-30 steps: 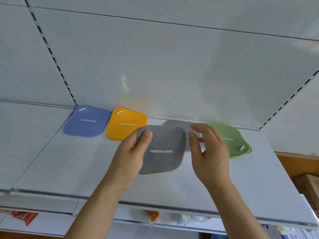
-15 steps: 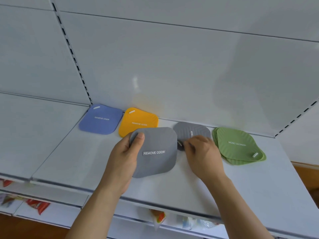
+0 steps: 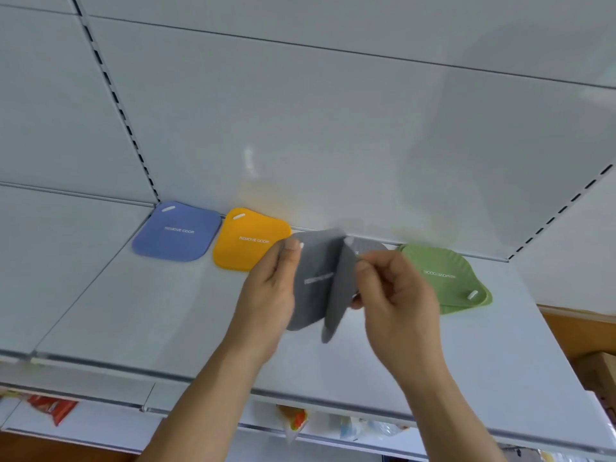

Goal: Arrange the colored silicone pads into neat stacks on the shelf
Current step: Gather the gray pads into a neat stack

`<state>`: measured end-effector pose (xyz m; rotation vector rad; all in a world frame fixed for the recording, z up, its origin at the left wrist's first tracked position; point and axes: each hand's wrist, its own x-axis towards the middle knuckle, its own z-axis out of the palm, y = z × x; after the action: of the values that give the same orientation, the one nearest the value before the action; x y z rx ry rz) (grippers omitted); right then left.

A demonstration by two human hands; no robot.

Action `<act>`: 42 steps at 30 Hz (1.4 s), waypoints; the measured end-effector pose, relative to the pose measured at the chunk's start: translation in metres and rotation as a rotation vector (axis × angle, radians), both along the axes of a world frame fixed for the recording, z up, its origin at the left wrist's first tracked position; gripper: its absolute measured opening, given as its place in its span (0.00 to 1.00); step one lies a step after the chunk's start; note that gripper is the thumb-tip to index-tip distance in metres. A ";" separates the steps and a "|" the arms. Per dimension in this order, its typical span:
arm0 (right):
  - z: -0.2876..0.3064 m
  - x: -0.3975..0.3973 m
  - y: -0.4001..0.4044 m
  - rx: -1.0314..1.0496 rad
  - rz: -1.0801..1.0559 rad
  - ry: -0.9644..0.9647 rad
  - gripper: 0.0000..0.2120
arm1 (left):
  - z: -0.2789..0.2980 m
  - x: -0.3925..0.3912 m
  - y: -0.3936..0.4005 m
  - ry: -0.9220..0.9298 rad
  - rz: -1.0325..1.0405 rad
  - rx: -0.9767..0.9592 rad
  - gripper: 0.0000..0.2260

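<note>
Above a white shelf [image 3: 133,321], a left hand [image 3: 266,295] grips one grey pad [image 3: 313,278] while the right hand [image 3: 396,295] pinches a second grey pad [image 3: 340,295] against it, between the orange pad [image 3: 250,241] and green pads [image 3: 443,278].

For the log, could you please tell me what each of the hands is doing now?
Left hand: grips a grey pad.
Right hand: pinches a second grey pad.

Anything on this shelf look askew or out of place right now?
Yes. The green pads at the right are fanned, with edges showing under the top one, and the print reads upside down, unlike the blue pad and orange pad. Both hands hold grey pads off the shelf.
</note>
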<state>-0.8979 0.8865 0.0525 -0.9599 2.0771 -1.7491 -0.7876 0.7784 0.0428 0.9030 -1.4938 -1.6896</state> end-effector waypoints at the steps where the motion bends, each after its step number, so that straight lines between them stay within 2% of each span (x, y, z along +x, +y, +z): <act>1: -0.001 0.007 -0.002 -0.007 0.048 -0.003 0.06 | 0.002 -0.003 0.004 0.002 -0.035 -0.026 0.11; 4: -0.012 0.011 -0.007 -0.023 0.128 0.131 0.06 | 0.001 -0.010 0.011 0.023 -0.114 -0.032 0.15; 8: -0.026 0.001 -0.005 0.030 0.123 0.467 0.19 | -0.004 -0.007 0.009 0.028 -0.197 0.065 0.17; 10: -0.029 -0.003 -0.005 0.056 0.109 0.602 0.22 | -0.006 -0.005 0.010 0.027 -0.204 0.107 0.17; 13: -0.031 -0.007 -0.004 0.030 0.042 0.736 0.17 | -0.009 -0.001 0.009 0.017 -0.208 0.137 0.16; 17: -0.031 -0.009 -0.003 -0.075 -0.019 0.883 0.04 | -0.012 0.004 0.007 0.029 -0.176 0.212 0.16; 21: -0.028 -0.016 -0.005 -0.112 0.038 0.895 0.04 | -0.011 0.008 0.003 0.027 -0.201 0.216 0.17; 34: -0.025 -0.015 -0.009 -0.094 0.111 0.687 0.03 | -0.009 0.008 0.001 0.041 -0.275 0.265 0.20; 37: -0.026 -0.015 -0.010 -0.098 0.088 0.666 0.04 | -0.006 0.009 0.001 -0.014 -0.328 0.124 0.23; 40: -0.025 -0.015 -0.013 -0.089 0.074 0.684 0.05 | -0.006 0.009 0.003 -0.080 -0.330 -0.081 0.16; 42: -0.026 -0.020 -0.015 -0.082 0.050 0.705 0.06 | -0.007 0.012 0.001 -0.079 -0.273 -0.089 0.14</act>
<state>-0.9180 0.8715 0.0269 -1.8447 2.3318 -1.6244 -0.7759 0.7793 0.0355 0.7528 -1.7983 -1.7785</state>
